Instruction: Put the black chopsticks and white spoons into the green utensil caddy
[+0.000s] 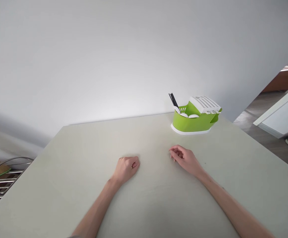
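My left hand (pixel 127 168) rests on the table as a loose fist, with nothing visible in it. To its right, my right hand (pixel 183 159) lies on its side, half curled, thumb and fingers slightly apart and holding nothing. Beyond the right hand, a green and white cutlery caddy (pixel 191 123) stands upright against the wall, touched by neither hand. Black chopsticks (pixel 173 99) lean out of its left end. Several white rounded pieces (pixel 193 116) show above its front rim; their lower parts are hidden. A slotted white top (pixel 205 103) covers its right end.
The pale table (pixel 91 142) meets a plain white wall (pixel 114 66) along its far edge. A metal-framed rack or chair (pixel 5 180) stands beyond the left edge. At the right, past the table's edge, are a floor (pixel 251 114) and a white panel (pixel 281 110).
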`<state>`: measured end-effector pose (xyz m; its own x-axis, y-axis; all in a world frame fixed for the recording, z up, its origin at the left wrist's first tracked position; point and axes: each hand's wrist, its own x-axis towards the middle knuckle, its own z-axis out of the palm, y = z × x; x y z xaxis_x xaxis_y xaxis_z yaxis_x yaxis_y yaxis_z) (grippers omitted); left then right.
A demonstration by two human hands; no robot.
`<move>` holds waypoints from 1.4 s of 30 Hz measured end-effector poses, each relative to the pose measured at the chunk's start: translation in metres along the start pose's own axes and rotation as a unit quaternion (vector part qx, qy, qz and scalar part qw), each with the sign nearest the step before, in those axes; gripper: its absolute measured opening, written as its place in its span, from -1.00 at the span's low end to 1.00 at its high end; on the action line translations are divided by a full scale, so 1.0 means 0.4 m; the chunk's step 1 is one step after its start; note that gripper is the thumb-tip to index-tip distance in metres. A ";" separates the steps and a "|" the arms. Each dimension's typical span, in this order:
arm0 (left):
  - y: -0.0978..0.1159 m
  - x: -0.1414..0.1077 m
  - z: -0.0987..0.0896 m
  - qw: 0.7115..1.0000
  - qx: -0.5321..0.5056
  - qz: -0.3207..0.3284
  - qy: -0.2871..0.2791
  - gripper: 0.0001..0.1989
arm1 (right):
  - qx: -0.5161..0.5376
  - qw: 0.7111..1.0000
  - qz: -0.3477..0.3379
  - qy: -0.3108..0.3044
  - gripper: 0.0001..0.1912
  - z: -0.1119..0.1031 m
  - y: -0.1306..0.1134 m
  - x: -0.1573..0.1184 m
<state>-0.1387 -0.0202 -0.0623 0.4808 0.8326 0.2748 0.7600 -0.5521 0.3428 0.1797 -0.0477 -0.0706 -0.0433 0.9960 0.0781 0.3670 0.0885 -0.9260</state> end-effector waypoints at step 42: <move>0.005 0.001 0.001 1.000 -0.005 0.005 0.004 -0.71 | -0.005 1.000 -0.001 0.001 -0.61 0.000 0.005 0.000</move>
<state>-0.1370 -0.0209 -0.0618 0.4840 0.8272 0.2854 0.7516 -0.5600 0.3485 0.1804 -0.0474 -0.0726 -0.0419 0.9959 0.0799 0.3764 0.0898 -0.9221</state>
